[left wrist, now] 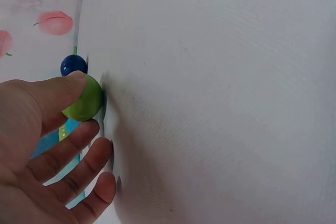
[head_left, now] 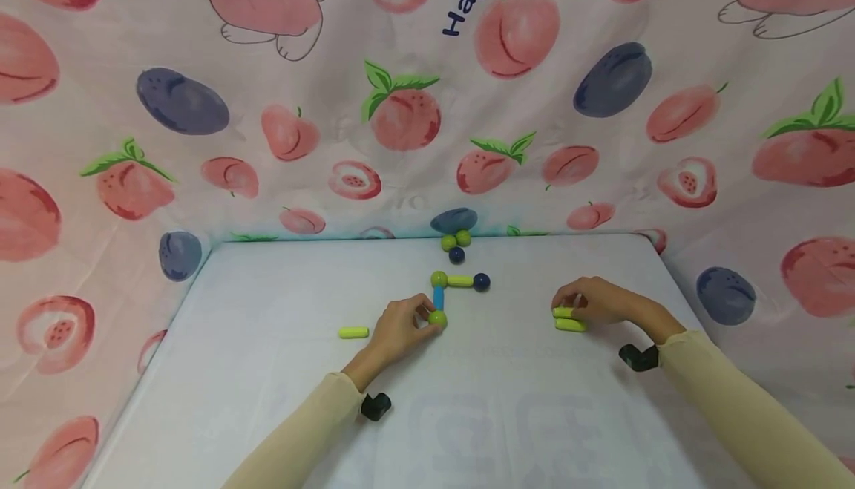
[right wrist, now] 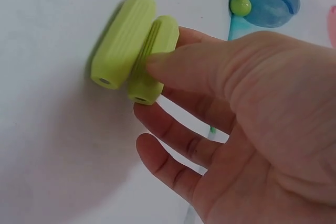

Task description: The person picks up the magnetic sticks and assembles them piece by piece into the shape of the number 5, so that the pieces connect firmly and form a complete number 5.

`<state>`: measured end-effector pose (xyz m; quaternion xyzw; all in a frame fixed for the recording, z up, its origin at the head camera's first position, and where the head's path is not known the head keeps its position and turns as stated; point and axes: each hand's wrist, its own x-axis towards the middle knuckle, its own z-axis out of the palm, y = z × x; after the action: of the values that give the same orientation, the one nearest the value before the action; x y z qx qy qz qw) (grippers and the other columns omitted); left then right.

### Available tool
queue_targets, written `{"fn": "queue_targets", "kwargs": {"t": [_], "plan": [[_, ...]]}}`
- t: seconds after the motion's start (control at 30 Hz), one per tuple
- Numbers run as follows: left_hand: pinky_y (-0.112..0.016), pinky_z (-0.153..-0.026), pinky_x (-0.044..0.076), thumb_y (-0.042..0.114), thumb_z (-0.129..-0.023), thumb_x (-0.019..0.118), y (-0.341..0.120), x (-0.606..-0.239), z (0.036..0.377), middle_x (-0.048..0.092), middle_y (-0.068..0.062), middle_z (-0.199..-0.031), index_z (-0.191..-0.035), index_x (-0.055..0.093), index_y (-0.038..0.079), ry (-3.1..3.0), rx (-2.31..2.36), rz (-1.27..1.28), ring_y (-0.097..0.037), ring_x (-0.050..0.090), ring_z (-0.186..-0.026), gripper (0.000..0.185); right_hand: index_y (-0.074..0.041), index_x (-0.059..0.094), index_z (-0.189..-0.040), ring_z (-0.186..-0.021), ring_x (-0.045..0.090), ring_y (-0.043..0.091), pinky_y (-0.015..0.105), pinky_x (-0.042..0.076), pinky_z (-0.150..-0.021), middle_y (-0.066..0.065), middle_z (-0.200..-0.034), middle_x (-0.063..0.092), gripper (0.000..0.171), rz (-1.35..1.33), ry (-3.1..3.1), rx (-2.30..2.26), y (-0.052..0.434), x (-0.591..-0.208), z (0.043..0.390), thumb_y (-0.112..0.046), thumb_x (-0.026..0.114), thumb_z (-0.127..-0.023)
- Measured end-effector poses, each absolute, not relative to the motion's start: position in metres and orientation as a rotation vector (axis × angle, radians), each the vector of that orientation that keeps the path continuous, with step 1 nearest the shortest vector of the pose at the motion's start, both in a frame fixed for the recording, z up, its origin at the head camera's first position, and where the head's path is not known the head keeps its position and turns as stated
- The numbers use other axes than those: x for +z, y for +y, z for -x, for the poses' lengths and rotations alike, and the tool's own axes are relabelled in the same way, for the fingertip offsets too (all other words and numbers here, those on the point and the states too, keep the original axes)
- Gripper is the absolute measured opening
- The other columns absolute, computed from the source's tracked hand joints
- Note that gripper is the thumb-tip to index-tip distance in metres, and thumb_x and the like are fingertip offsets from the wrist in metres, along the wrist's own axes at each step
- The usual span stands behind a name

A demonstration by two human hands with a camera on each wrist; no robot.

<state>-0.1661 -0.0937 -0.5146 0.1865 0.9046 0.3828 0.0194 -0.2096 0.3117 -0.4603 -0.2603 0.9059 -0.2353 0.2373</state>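
Our left hand [head_left: 398, 329] is pinching the green ball [head_left: 437, 318] at the near end of the blue rod [head_left: 438, 297], while our right hand [head_left: 591, 300] is pinching one of two yellow-green rods [head_left: 569, 319] lying side by side on the desk [head_left: 267, 370]. We're judging the build as partly done: the blue rod is running up to another green ball [head_left: 439, 278], joined by a yellow-green rod [head_left: 460, 280] to a dark blue ball [head_left: 482, 281]. Still loose: a rod [head_left: 353, 332] left of the left hand and three balls [head_left: 456, 244] clustering at the far edge.
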Motion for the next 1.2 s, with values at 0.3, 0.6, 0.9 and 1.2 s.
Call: {"fn": "queue_targets", "kwargs": {"t": [0.3, 0.6, 0.9, 1.2], "plan": [[-0.030, -0.072, 0.050, 0.022, -0.089, 0.083, -0.095, -0.516, 0.165, 0.073, 0.000, -0.096, -0.106, 0.069, 0.014, 2.795, 1.202, -0.572, -0.017, 0.063, -0.081, 0.023, -0.017, 0.074, -0.114, -0.094, 0.062, 0.020, 0.040, 0.054, -0.082, 0.001, -0.105, 0.070, 0.024, 0.703, 2.482, -0.650, 0.308, -0.449, 0.213, -0.004, 0.071, -0.094], [-0.029, -0.070, 0.050, 0.022, -0.089, 0.083, -0.096, -0.517, 0.165, 0.073, -0.001, -0.096, -0.106, 0.070, 0.013, 2.794, 1.214, -0.579, -0.019, 0.064, -0.081, 0.023, -0.016, 0.074, -0.114, -0.094, 0.063, 0.018, 0.037, 0.052, -0.083, -0.002, -0.103, 0.070, 0.025, 0.744, 2.482, -0.715, 0.298, -0.439, 0.212, -0.003, 0.072, -0.093], [-0.030, -0.071, 0.050, 0.022, -0.089, 0.083, -0.095, -0.516, 0.165, 0.072, -0.001, -0.096, -0.106, 0.069, 0.014, 2.800, 1.207, -0.581, -0.018, 0.064, -0.081, 0.023, -0.014, 0.073, -0.117, -0.097, 0.062, 0.020, 0.034, 0.053, -0.084, -0.001, -0.107, 0.070, 0.025, 0.794, 2.440, -0.758, 0.283, -0.438, 0.213, -0.004, 0.071, -0.094], [-0.029, -0.072, 0.050, 0.021, -0.089, 0.083, -0.093, -0.515, 0.165, 0.072, 0.000, -0.097, -0.107, 0.069, 0.014, 2.810, 1.188, -0.581, -0.018, 0.064, -0.082, 0.024, -0.013, 0.073, -0.120, -0.097, 0.063, 0.019, 0.034, 0.053, -0.086, -0.002, -0.109, 0.070, 0.026, 0.875, 2.394, -0.798, 0.257, -0.447, 0.217, -0.006, 0.070, -0.095]]}}
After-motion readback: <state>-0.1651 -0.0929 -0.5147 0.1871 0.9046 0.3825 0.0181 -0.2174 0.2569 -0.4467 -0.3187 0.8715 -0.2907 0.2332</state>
